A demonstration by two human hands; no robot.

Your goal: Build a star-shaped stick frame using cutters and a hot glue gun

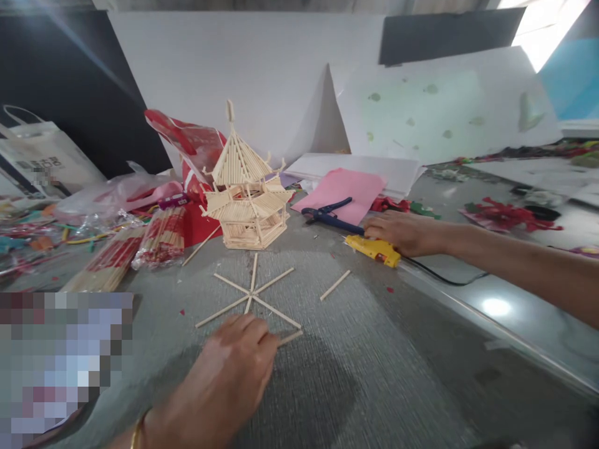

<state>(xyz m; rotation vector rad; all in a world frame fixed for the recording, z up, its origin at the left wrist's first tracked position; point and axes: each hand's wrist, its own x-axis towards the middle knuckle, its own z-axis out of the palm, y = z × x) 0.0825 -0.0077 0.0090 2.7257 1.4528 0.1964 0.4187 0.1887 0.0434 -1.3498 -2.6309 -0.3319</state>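
Note:
My left hand [238, 362] is closed at the lower middle, its fingers on a thin wooden stick [291, 338] whose end pokes out to the right. That end lies by the tip of one spoke of a six-armed star of sticks [274, 307], flat on the table. My right hand [397, 232] is curled around the handle end of blue pliers [330, 215]; its thumb is hidden. Just in front of that hand lies a yellow glue gun [372, 251] with a black cord. A loose stick [335, 285] rests between the star and the glue gun.
Behind the star stands a pagoda model [248, 187] built of sticks. Packs of sticks [161, 237] and plastic bags [112, 193] crowd the left. Pink paper [344, 190] lies behind the pliers. Red paper scraps [510, 215] and a clear-edged sheet [496, 312] are at right.

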